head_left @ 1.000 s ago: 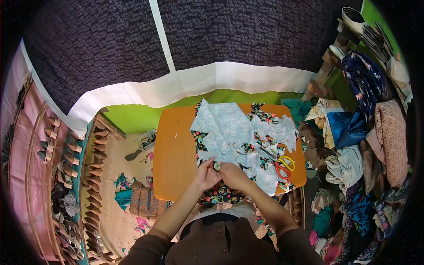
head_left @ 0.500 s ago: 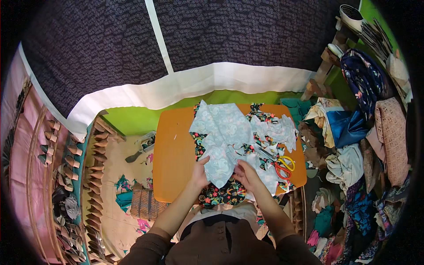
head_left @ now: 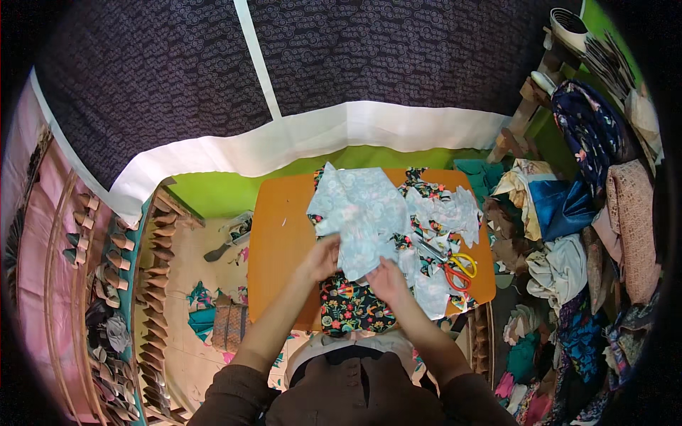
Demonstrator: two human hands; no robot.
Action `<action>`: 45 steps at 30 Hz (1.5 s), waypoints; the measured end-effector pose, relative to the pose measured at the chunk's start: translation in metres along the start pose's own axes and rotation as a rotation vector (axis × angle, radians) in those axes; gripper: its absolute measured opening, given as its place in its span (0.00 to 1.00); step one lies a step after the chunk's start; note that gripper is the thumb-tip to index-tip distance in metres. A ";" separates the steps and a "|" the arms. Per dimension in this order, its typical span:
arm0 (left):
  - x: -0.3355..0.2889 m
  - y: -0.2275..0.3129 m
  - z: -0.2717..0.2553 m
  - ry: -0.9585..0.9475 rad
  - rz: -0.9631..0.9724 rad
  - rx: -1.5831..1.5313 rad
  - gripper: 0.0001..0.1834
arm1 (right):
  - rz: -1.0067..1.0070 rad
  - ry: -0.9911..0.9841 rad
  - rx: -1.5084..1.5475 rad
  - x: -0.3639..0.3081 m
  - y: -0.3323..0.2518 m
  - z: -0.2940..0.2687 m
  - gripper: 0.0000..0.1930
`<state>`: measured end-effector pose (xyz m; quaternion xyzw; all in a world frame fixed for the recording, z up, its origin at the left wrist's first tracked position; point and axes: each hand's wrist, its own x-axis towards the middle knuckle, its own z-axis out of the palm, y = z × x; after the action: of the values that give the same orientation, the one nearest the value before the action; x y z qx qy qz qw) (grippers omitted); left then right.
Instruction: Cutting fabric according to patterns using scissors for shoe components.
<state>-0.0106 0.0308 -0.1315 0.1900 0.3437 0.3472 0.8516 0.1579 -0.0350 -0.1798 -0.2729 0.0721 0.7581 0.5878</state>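
Note:
A pale blue-white cloth piece (head_left: 359, 206), faintly patterned and looking like the reverse side of a print, lies across the middle of the table. My right hand (head_left: 388, 280) pinches its near right corner. At the cloth's near left edge is my left hand (head_left: 321, 260); motion blurs its fingers, and I cannot tell whether they grip. Black floral cloth (head_left: 355, 307) shows below both hands, hanging over the table's front edge. To the right of the cloth lie scissors (head_left: 458, 273) with one red and one yellow handle loop, resting among cut scraps (head_left: 447, 213).
The orange-brown table (head_left: 280, 220) has rounded corners. Heaped fabrics (head_left: 561, 270) fill the right side. Shoe lasts (head_left: 155, 298) stand in a row at left, beside shoes on a rack (head_left: 114, 270). A dark patterned curtain (head_left: 391, 57) hangs beyond the table.
The near end of the pale cloth has been spread, its pointed tip now a broader edge. My left hand has shifted slightly up and the right hand slightly left.

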 end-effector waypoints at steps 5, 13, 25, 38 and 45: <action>-0.006 -0.073 -0.042 0.235 -0.307 0.033 0.11 | 0.112 0.294 -0.009 -0.003 0.033 -0.036 0.13; -0.020 -0.080 -0.058 0.252 -0.201 0.172 0.13 | 0.135 0.322 -0.115 -0.014 0.019 -0.043 0.16; -0.018 -0.088 -0.059 0.434 0.045 0.175 0.20 | 0.187 0.356 -0.303 -0.039 0.021 -0.034 0.25; -0.014 -0.111 0.059 0.270 0.809 1.554 0.28 | -0.984 0.287 -2.267 -0.060 -0.113 -0.058 0.15; 0.034 -0.163 0.107 0.081 0.845 1.555 0.23 | -0.727 0.353 -2.516 -0.072 -0.167 -0.079 0.23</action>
<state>0.1589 -0.0657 -0.1642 0.8138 0.4133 0.3073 0.2691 0.3510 -0.0806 -0.1753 -0.7271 -0.6784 0.0617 0.0860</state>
